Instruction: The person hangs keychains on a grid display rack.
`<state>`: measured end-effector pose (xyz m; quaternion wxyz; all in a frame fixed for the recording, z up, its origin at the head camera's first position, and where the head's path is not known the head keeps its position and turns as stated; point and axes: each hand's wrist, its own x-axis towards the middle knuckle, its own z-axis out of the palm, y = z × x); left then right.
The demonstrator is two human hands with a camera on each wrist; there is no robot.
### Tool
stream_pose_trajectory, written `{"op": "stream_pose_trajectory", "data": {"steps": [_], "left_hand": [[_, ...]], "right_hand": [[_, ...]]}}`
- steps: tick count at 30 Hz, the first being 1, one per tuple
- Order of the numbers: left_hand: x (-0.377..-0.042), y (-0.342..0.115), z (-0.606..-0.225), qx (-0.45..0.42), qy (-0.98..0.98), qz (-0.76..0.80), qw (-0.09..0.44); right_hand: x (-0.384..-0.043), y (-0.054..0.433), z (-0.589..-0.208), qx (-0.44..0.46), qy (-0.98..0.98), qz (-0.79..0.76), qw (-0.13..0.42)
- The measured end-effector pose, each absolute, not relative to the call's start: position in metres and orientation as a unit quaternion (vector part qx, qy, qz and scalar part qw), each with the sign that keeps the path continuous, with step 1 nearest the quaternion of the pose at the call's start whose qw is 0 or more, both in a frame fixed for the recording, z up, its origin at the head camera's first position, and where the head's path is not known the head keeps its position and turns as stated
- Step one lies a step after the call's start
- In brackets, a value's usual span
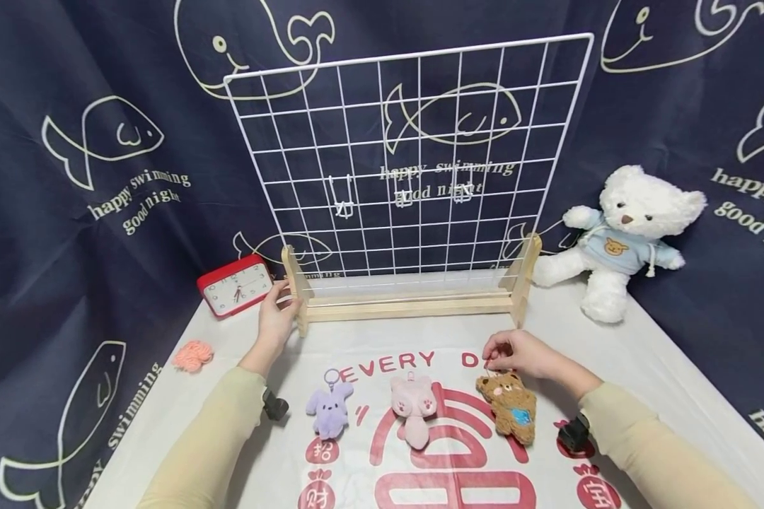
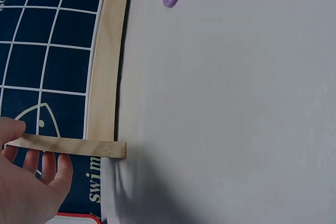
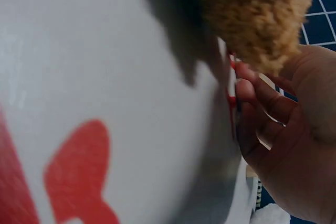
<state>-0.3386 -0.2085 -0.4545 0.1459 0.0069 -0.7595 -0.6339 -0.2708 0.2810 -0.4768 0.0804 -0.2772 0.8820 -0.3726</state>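
The right hand [image 1: 518,353] pinches the top of the brown toy bear [image 1: 512,410], which looks lifted off the tablecloth [image 1: 172,403]. The left hand [image 1: 276,318] grips one end of the wooden stand [image 1: 407,308]. The job looks barely started: the purple toy bunny [image 1: 330,412] and pink toy [image 1: 415,403] lie untouched, and no toy hangs on the white hooks [image 1: 344,210].

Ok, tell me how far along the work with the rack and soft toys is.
Done: the rack stands upright, with three hooks on it. In hand: the left hand grips one end of the rack; the right hand holds the brown bear near its top. Remaining, it seems: hanging the toys, since the hooks carry none; the purple rabbit and pink toy lie on the table.
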Motion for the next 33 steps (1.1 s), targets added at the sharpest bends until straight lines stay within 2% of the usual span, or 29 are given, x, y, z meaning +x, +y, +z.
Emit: {"op": "stream_pose_trajectory", "data": {"steps": [10,18,26,29,33], "left_hand": [[-0.340,-0.207,-0.455,0.014,-0.752,-0.642,0.147],[-0.340,-0.209,-0.455,0.019,-0.751,-0.646,0.139],[-0.339,-0.210,-0.453,0.034,-0.749,-0.652,0.114],[-0.339,-0.210,-0.453,0.038,-0.748,-0.654,0.106],[-0.339,-0.210,-0.452,0.038,-0.748,-0.654,0.106]], "right_hand": [[-0.267,0.277,-0.478,-0.285,0.891,-0.349,0.063],[-0.263,0.276,-0.469,-0.281,0.876,-0.381,0.099],[-0.262,0.282,-0.460,-0.232,0.842,-0.470,0.132],[-0.262,0.283,-0.458,-0.233,0.848,-0.461,0.120],[-0.262,0.285,-0.454,-0.257,0.862,-0.430,0.074]]}}
